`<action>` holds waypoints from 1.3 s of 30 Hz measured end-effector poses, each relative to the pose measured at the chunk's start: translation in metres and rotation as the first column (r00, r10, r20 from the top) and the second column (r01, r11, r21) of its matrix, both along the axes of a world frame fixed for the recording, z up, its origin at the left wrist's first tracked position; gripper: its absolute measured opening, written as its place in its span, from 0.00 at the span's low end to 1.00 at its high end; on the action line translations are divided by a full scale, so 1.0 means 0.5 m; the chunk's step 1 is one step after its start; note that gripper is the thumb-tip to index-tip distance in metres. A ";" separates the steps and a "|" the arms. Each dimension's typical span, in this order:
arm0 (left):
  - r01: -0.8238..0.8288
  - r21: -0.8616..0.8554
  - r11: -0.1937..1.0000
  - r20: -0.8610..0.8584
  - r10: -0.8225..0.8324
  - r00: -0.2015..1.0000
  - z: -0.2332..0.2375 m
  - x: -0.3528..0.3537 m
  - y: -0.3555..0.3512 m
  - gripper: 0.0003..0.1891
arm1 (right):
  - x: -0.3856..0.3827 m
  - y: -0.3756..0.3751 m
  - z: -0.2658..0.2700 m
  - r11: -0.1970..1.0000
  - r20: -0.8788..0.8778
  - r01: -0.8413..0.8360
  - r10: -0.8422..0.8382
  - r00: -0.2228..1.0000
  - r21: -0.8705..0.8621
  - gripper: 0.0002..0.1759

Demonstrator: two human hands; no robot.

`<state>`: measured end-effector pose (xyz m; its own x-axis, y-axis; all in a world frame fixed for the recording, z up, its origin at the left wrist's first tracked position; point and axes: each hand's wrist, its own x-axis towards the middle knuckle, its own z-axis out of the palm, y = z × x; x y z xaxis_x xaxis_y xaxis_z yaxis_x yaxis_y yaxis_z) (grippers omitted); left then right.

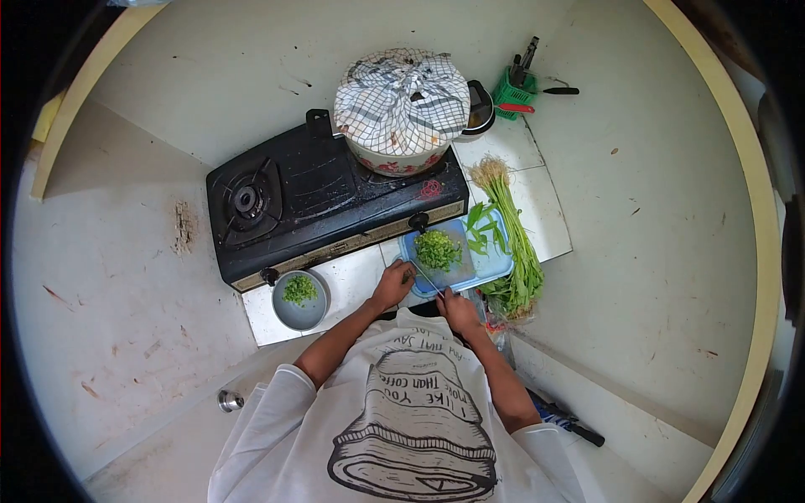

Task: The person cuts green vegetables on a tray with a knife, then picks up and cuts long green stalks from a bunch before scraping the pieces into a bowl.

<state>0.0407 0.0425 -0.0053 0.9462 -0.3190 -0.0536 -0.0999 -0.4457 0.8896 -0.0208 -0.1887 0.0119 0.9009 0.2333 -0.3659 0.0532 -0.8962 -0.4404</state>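
Observation:
My right hand (457,310) grips a knife (426,277) at the near edge of a blue tray (506,267). The thin blade points up and left across the tray's corner. By the blade's far end, my left hand (392,285) is closed with fingers curled; a bit of dark green shows at the fingertips, too small to name. Just beyond the blade lies a heap of chopped greens (438,251) on the tray. Whole green leaves (480,228) rest at its far right side.
Right of the tray lies a bundle of long-stemmed greens (521,239) with roots. A grey bowl (300,314) with chopped greens stands left. Behind are a black gas stove (319,193), a cloth-covered pot (394,159) and a green basket (506,90) holding utensils.

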 end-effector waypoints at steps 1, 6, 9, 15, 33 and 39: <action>-0.006 -0.006 1.000 0.003 0.006 1.000 -0.004 0.000 -0.001 0.07 | 0.000 -0.005 0.006 1.000 -0.009 0.006 -0.006 1.000 -0.005 0.23; -0.011 -0.004 1.000 -0.003 0.011 1.000 -0.006 0.001 -0.003 0.07 | -0.002 -0.012 0.025 1.000 -0.020 0.006 -0.007 1.000 -0.018 0.23; -0.025 0.023 0.999 0.007 0.025 1.000 -0.005 0.003 -0.003 0.05 | -0.009 -0.005 0.024 1.000 -0.025 0.002 -0.002 1.000 0.013 0.23; -0.009 -0.002 1.000 0.036 0.010 0.999 -0.004 0.002 -0.003 0.05 | 0.008 0.032 -0.018 1.000 -0.007 0.031 -0.031 0.999 -0.002 0.23; -0.005 0.006 1.000 0.020 0.005 1.000 -0.013 0.008 -0.006 0.06 | -0.009 0.013 -0.004 1.000 -0.010 -0.013 0.013 1.000 0.003 0.23; -0.019 -0.006 1.000 0.006 0.019 1.000 -0.016 0.004 -0.007 0.05 | 0.007 0.031 -0.008 1.000 0.063 0.006 -0.006 0.998 0.006 0.22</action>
